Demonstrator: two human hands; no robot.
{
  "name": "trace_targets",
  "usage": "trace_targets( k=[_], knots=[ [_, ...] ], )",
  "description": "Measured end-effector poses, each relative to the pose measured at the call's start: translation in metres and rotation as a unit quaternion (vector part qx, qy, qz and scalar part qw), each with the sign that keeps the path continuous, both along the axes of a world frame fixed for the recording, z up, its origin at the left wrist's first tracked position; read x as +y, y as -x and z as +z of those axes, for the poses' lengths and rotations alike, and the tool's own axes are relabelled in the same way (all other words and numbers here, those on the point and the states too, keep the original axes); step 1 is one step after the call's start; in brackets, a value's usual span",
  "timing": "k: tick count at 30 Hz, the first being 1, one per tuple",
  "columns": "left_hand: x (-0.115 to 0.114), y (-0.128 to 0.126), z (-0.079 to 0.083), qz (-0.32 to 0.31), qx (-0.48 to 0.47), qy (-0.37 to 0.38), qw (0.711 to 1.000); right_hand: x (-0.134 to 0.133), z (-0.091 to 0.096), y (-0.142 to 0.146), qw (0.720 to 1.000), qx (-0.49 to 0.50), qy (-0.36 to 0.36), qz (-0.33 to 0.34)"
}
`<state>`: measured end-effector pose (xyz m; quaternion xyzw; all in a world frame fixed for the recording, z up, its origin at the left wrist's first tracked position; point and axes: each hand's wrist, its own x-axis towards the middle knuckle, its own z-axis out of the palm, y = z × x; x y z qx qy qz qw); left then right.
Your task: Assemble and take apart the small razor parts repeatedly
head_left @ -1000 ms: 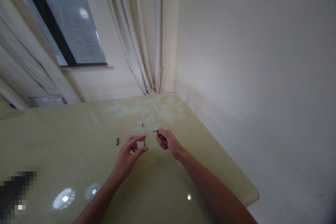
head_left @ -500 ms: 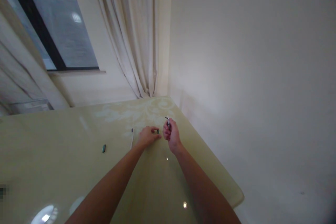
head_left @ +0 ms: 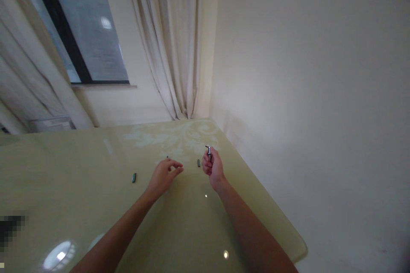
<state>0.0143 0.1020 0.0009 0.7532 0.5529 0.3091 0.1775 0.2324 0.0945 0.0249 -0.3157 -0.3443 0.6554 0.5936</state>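
Observation:
My right hand is closed around a small silver-and-black tool with a bent tip, held upright over the table; its exact kind is not clear. Just left of that hand, a short dark green piece lies on the tabletop. My left hand hovers further left, thumb and fingers apart, with nothing between them. Behind it shows only the dark tip of a thin white stick, whose shaft is hidden by the hand. Another dark green piece rests to the left.
The glossy pale green table meets a plain wall along its right side. Long curtains and a dark-framed window stand behind it. A blurred-out dark patch shows at the lower left edge.
My left hand has let go of the small dark green piece and moved left, covering most of the white stick. My right hand keeps its hold on the tool. The view has shifted slightly.

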Motion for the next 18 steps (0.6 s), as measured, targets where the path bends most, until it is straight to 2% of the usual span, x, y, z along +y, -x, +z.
trace_targets(
  k=[4, 6, 7, 10, 13, 18],
  knots=[
    [-0.025, 0.098, -0.014, 0.135, 0.043, -0.027, 0.99, -0.004, -0.002, 0.009, 0.999, -0.02, -0.006, 0.025],
    [-0.034, 0.129, -0.021, 0.204, 0.094, 0.002, 0.974, -0.008, -0.003, 0.014, 0.998, -0.031, -0.002, 0.047],
    [-0.036, 0.138, -0.023, 0.219, 0.117, 0.017, 0.969, -0.009, -0.004, 0.017, 0.997, -0.038, 0.004, 0.063],
    [-0.039, 0.144, -0.027, 0.214, 0.155, 0.05, 0.963, -0.016, -0.006, 0.024, 0.992, -0.066, 0.021, 0.108],
    [-0.036, 0.141, -0.028, 0.198, 0.154, 0.063, 0.966, -0.024, -0.007, 0.029, 0.989, -0.084, 0.026, 0.12],
    [-0.035, 0.141, -0.031, 0.188, 0.093, 0.01, 0.978, -0.033, -0.008, 0.036, 0.983, -0.118, 0.034, 0.137]
  ],
)
